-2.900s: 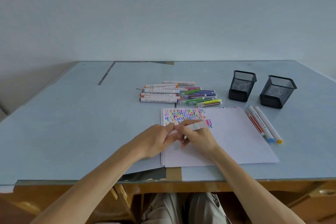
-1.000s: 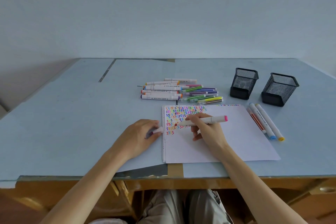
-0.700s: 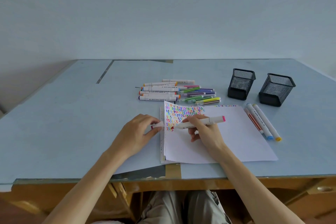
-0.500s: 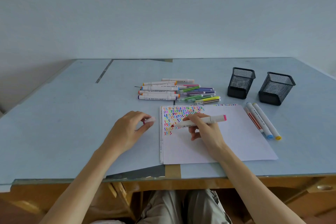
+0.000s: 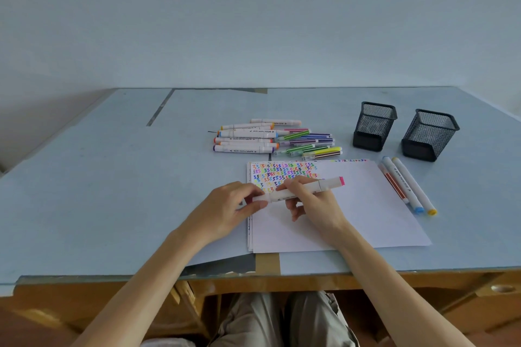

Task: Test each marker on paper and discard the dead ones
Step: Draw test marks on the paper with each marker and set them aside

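Cap meets marker over the paper.
Right hand (image 5: 311,200) grips the marker (image 5: 307,188) lying left-right; left hand (image 5: 225,210) pinches the cap (image 5: 260,198) at its left end, above the paper (image 5: 366,211).

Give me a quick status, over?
Left hand pinching cap at the marker's end. Right hand grips marker over paper. Nothing in the way.

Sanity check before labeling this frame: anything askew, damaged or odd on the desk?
Mostly tidy. Only oddity: the desk's blue cover is torn or lifted at the front edge, showing a dark patch and brown tape just below the paper stack.
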